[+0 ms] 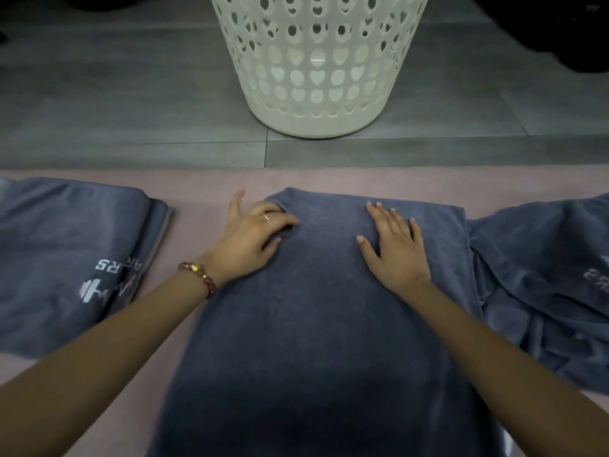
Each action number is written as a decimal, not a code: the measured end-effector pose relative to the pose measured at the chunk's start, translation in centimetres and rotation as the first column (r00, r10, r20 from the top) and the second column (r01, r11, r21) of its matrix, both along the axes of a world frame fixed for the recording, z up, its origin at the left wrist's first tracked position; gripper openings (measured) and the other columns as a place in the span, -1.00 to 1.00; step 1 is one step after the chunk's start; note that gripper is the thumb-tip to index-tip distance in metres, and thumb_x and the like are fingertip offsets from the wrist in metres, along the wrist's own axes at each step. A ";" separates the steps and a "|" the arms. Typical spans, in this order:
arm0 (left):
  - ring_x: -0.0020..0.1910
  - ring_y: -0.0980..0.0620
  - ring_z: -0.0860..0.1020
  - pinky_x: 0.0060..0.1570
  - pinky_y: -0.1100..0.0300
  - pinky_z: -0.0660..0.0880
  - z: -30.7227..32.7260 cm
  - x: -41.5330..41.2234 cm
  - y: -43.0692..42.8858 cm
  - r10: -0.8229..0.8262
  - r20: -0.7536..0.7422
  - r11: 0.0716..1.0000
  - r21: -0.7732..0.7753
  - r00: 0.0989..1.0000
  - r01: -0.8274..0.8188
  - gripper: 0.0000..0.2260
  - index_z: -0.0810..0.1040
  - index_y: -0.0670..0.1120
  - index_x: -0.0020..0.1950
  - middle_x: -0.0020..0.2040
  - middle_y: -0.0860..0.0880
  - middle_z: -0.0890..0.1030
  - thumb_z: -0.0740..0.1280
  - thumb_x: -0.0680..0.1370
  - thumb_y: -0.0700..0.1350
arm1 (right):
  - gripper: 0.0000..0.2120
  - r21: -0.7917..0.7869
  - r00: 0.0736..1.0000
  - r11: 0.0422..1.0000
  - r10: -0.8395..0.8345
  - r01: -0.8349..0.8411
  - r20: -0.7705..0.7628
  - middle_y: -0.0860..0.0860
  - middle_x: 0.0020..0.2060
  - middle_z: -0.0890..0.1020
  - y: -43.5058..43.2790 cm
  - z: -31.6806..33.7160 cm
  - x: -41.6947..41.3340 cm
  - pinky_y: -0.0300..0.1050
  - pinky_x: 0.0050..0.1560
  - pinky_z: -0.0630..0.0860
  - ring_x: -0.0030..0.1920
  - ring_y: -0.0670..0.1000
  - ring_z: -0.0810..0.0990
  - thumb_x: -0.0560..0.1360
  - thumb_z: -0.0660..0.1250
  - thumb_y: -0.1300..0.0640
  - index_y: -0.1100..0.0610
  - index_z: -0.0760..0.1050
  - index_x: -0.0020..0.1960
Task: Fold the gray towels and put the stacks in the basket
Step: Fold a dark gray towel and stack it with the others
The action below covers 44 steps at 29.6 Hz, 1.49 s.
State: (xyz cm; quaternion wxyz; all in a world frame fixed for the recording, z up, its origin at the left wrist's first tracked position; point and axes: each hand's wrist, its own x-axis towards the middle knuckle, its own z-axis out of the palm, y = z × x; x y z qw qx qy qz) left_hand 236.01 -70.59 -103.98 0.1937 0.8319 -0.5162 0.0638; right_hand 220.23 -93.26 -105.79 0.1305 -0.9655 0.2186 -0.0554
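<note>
From my feed, the towel (323,324) lies flat on the pink mat (197,186), right in front of me and running toward the camera. Its near end is cut off by the bottom edge, so I cannot see how long it is.

My left hand (253,235) is at the far-left corner of the towel. The thumb lies on top of the cloth and the fingers curl in at the edge, grasping the corner. Some fingertips are tucked under the fold and hidden, while one finger points out over the mat. It has a ring (267,217) on one finger and a bead bracelet (197,278) at the wrist.

My right hand (393,249) is released, palm down on the far-right part of the towel, with the fingers straight and spread.

To the left, apart from the towel, is a folded stack (66,242) with a white logo (99,285) facing up. The lettering is upside down to me and partly lost in a crease. The stack's left side runs out of view.

To the right a loose gray heap (543,275) touches the towel's right edge. It is rumpled and cut off by the frame, and I cannot tell how many towels are in it.

The white basket (316,125) stands on the gray tiled floor (131,127) beyond the mat, well apart from the towels. Its rim is out of the picture, so I cannot see inside. The dark shapes in the top corners are too dim to make out.
</note>
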 end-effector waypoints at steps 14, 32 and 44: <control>-0.22 0.18 0.56 -0.16 0.39 0.52 3.0 4.4 0.5 0.111 -0.904 0.592 -0.273 0.412 -0.758 -0.79 0.48 -0.21 0.06 -0.16 -0.02 0.58 0.37 0.47 -0.38 | -0.45 0.011 1.000 1.000 -0.015 0.015 0.004 -0.04 0.51 0.17 0.2 0.3 -0.1 0.03 0.50 -0.12 0.51 -0.01 0.09 0.55 0.07 -0.15 0.00 0.17 0.49; -0.23 0.11 0.50 -0.18 0.25 0.51 1.2 4.6 0.0 0.293 -0.837 0.769 -0.081 0.462 -0.634 -0.89 0.60 -0.30 -0.09 -0.22 0.00 0.57 0.39 0.49 -0.24 | -0.45 0.016 1.000 1.000 -0.023 0.023 0.016 -0.05 0.50 0.19 0.3 0.5 0.0 -0.01 0.50 -0.15 0.51 -0.03 0.10 0.53 0.04 -0.15 -0.01 0.19 0.48; -0.31 0.12 0.57 -0.14 0.32 0.54 2.4 8.5 1.1 0.243 -0.906 0.763 -0.041 0.345 -0.645 -0.88 0.56 -0.18 -0.15 -0.24 -0.04 0.61 0.46 0.40 -0.33 | -0.48 0.025 0.999 0.999 -0.024 0.023 0.025 -0.05 0.50 0.20 0.2 0.6 0.0 -0.02 0.50 -0.15 0.50 -0.04 0.10 0.55 0.08 -0.13 -0.02 0.18 0.48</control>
